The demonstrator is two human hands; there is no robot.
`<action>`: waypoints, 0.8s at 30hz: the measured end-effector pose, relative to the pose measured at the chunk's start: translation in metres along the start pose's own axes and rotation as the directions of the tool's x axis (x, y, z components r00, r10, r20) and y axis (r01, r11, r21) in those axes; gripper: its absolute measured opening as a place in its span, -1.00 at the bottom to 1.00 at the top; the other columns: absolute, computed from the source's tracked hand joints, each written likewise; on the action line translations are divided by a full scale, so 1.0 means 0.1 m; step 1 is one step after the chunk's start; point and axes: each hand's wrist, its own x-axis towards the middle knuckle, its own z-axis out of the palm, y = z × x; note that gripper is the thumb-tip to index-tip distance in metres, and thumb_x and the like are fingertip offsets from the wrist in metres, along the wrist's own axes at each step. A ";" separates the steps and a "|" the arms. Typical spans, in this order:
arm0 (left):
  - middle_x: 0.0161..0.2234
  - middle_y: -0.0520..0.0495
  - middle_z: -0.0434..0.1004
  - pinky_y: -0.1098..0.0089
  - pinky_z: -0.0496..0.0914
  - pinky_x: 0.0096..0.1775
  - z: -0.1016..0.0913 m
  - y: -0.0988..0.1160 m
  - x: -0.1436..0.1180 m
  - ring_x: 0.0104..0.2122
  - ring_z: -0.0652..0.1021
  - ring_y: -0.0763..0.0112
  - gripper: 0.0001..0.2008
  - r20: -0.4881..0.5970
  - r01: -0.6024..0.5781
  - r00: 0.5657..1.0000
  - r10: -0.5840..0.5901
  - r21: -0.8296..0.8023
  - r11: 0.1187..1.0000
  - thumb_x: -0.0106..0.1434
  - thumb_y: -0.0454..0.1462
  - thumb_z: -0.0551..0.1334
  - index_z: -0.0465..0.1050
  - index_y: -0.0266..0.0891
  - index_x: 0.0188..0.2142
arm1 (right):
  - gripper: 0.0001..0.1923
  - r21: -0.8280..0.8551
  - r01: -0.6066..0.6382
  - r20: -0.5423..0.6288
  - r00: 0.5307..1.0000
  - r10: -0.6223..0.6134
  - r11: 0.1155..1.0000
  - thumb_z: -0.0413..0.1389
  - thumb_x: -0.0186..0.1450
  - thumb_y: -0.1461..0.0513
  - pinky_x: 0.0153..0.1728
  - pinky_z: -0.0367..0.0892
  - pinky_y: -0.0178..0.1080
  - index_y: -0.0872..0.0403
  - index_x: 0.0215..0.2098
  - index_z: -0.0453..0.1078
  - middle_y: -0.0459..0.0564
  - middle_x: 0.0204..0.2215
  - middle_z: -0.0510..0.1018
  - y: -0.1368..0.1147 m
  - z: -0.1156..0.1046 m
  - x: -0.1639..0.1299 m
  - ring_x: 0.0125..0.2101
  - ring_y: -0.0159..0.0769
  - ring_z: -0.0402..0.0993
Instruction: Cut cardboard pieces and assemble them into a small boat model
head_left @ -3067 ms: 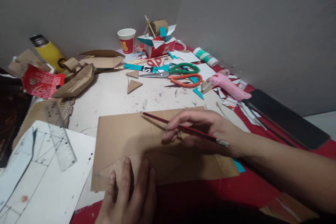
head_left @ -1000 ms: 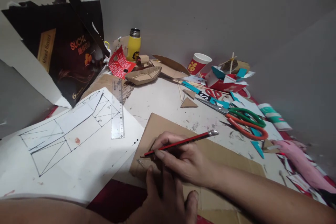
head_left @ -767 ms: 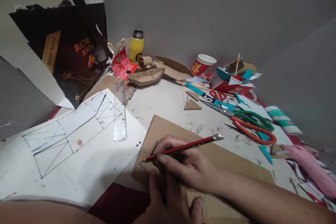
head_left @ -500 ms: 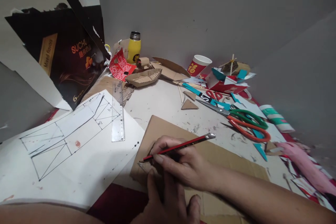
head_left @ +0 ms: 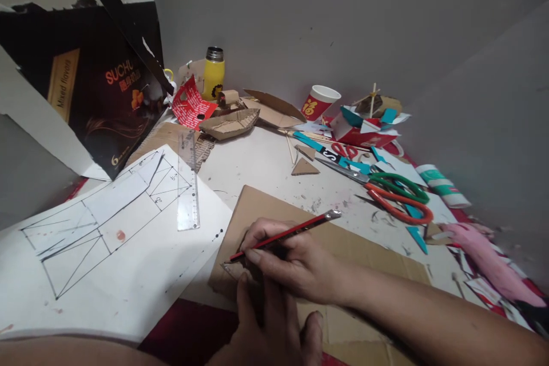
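Note:
My right hand (head_left: 291,260) is closed around a red and black pencil (head_left: 295,231), its point down at the left end of a brown cardboard sheet (head_left: 355,251). At the pencil's tip the edge of a small cardboard piece (head_left: 231,270) shows; the rest of it is covered by my fingers. My left hand (head_left: 274,326) lies just below, fingers spread and pressing down on that piece and the sheet. To the left is a white paper (head_left: 128,274) with a ruled line drawing, and a clear ruler (head_left: 187,194) rests across its right side.
Scissors with green and orange handles (head_left: 398,200) lie right of the sheet. Behind stand a cardboard boat shape (head_left: 231,126), a yellow bottle (head_left: 213,77) and a red paper cup (head_left: 319,104). A black box (head_left: 103,86) stands at left; a pink object (head_left: 489,260) lies at far right.
The whole view has shifted slightly, so things sit a little further left. My right hand and pencil have moved only slightly against the cardboard; my left hand stays pressed down.

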 end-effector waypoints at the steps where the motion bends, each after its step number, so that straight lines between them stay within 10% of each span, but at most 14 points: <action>1: -0.21 -0.16 0.67 0.12 0.55 -0.26 0.00 -0.01 -0.01 -0.18 0.65 0.05 -0.77 -0.001 -0.001 1.000 0.001 -0.006 1.000 0.33 -0.26 0.19 0.40 -0.16 -0.02 | -0.83 -0.007 0.001 -0.003 1.000 -0.001 1.000 0.01 0.35 0.21 -0.45 0.31 -0.32 0.14 -0.31 0.36 -0.03 -0.45 0.42 0.00 0.00 0.00 -0.45 -0.39 0.34; 24: -0.11 -0.13 0.64 -0.06 0.42 -0.15 0.04 -0.02 -0.10 -0.04 0.55 -0.08 -0.67 0.039 -0.053 0.998 0.051 0.035 0.998 0.36 -0.21 0.08 0.41 -0.04 0.08 | -0.93 -0.104 -0.090 0.048 0.994 0.096 0.990 0.01 0.21 0.37 -0.41 0.30 -0.36 0.12 -0.42 0.29 -0.10 -0.47 0.37 -0.15 -0.20 0.04 -0.46 -0.43 0.32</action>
